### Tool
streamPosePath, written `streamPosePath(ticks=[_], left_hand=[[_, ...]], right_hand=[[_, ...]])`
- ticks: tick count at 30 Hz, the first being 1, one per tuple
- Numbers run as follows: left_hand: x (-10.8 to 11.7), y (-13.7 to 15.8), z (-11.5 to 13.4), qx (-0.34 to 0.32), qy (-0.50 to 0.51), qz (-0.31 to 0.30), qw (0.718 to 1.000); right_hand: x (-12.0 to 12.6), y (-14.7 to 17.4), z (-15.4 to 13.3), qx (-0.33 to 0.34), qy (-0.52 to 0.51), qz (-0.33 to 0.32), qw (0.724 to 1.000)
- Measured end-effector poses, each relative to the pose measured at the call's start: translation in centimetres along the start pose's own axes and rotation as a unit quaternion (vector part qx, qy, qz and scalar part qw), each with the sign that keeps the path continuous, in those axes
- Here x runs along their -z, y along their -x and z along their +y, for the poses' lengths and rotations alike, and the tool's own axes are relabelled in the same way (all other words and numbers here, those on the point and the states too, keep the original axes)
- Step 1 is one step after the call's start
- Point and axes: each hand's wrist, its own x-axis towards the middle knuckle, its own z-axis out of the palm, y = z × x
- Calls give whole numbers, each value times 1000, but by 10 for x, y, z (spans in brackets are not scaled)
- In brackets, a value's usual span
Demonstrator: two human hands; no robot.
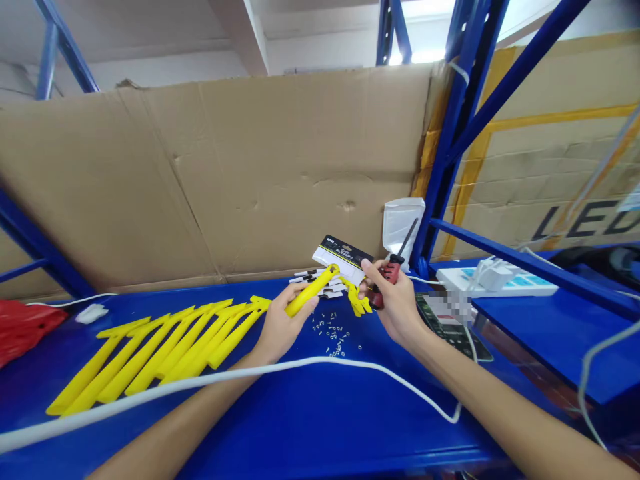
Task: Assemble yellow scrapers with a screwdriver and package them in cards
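**Yellow handle [311, 293] in your left hand [281, 323], red screwdriver [393, 268] in your right hand [397, 307]**

You have the handle just below the frame's centre, slanting up to the right, its end with the dark opening uppermost. Your left fingers wrap its lower part, that forearm slanting in from the bottom left. Your right forearm stretches from the lower right corner; that hand is clamped on the screwdriver, thumb toward the centre, the shaft pointing to the upper right, well apart from the handle. Small yellow parts [357, 301] sit just beside your right fingers. Below, between your forearms, tiny loose pieces [334, 335] scatter over the blue tabletop [310, 420]. A row of yellow pieces [150, 357] lies at the lower left.
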Motion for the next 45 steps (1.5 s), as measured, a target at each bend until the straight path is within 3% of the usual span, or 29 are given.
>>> streamPosePath(ticks=[3, 8, 11, 16, 24, 30, 39, 45], left_hand=[[0, -3, 1, 42, 134, -22, 990], [1, -8, 12, 159, 359, -42, 919], [3, -9, 17, 180, 407, -49, 894], [5, -8, 13, 191, 422, -60, 884], [2, -3, 18, 176, 385, -118, 898], [2, -4, 13, 173, 350, -125, 912], [-1, -3, 10, 151, 283, -149, 935], [-1, -1, 9, 76, 213, -131, 965]], right_hand=[[0, 1, 1, 6, 4, -21, 1000], [1, 3, 5, -6, 42, -39, 998], [0, 4, 5, -21, 55, -42, 997], [2, 4, 7, -41, 88, -51, 994], [-2, 8, 9, -73, 102, -53, 991], [-4, 9, 13, -123, 68, -75, 987], [-6, 13, 12, -108, 78, -130, 983], [-2, 10, 13, -144, 44, -78, 986]])
